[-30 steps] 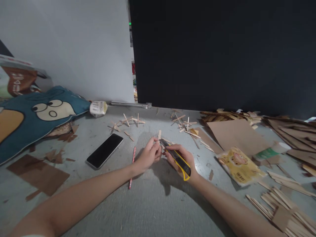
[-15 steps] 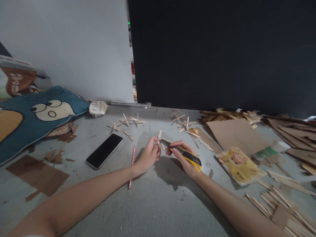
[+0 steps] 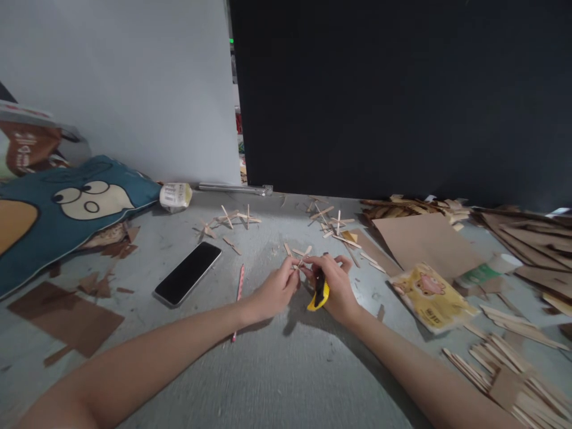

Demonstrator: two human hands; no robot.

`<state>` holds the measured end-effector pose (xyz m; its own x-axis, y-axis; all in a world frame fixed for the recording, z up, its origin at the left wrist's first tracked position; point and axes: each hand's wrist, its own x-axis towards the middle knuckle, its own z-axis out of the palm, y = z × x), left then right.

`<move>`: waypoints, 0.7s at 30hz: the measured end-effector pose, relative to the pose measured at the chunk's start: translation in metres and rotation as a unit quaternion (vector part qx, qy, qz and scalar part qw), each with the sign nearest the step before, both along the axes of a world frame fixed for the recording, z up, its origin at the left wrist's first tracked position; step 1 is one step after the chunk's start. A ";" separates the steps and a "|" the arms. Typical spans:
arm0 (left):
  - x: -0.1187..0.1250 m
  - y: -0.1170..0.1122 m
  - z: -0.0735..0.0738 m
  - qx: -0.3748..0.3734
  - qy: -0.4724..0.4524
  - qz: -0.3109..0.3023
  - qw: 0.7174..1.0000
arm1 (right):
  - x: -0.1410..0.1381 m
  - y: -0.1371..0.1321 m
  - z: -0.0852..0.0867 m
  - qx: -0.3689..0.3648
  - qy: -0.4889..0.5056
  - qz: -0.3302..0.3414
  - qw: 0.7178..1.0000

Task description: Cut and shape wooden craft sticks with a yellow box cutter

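My left hand (image 3: 276, 290) pinches a small wooden stick piece (image 3: 300, 260) in the middle of the grey floor. My right hand (image 3: 336, 286) is closed round a yellow and black utility knife (image 3: 320, 292), which now points downward in the palm, and its fingertips also touch the stick piece. Both hands meet over a few short stick offcuts lying on the floor.
A black phone (image 3: 188, 273) and a red pencil (image 3: 239, 291) lie left of my hands. Glued stick crosses (image 3: 235, 218) sit farther back. Brown cardboard sheets (image 3: 424, 241), a yellow packet (image 3: 429, 296) and wooden sticks (image 3: 500, 372) fill the right; a blue cushion (image 3: 67, 205) lies left.
The knife swung from pointing at the stick to hanging downward in my right hand. Both hands dropped slightly and came together on the stick piece.
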<state>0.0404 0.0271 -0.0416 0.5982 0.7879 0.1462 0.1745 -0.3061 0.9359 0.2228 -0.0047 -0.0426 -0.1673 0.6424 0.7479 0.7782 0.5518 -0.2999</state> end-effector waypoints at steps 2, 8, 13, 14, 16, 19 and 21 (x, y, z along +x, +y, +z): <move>0.000 -0.001 0.001 0.005 0.007 -0.005 1.000 | 0.000 0.001 0.000 0.002 0.008 0.008 1.000; 0.000 -0.002 0.001 -0.001 0.001 -0.007 1.000 | 0.001 0.002 -0.002 -0.014 0.018 0.032 0.999; 0.000 -0.003 0.005 0.003 0.002 -0.005 1.000 | 0.000 0.002 0.000 -0.014 0.030 0.051 0.998; 0.000 -0.003 0.006 0.005 0.003 -0.005 1.000 | 0.000 0.002 0.001 -0.014 0.033 0.055 0.998; 0.001 -0.005 0.009 0.007 0.005 -0.004 1.000 | 0.000 0.003 0.001 -0.018 0.040 0.063 0.997; 0.000 -0.007 0.013 0.010 0.013 -0.006 1.000 | 0.000 0.004 -0.001 -0.027 0.049 0.065 0.996; 0.000 -0.007 0.015 0.014 0.017 -0.006 1.000 | 0.000 0.004 -0.003 -0.034 0.055 0.064 0.996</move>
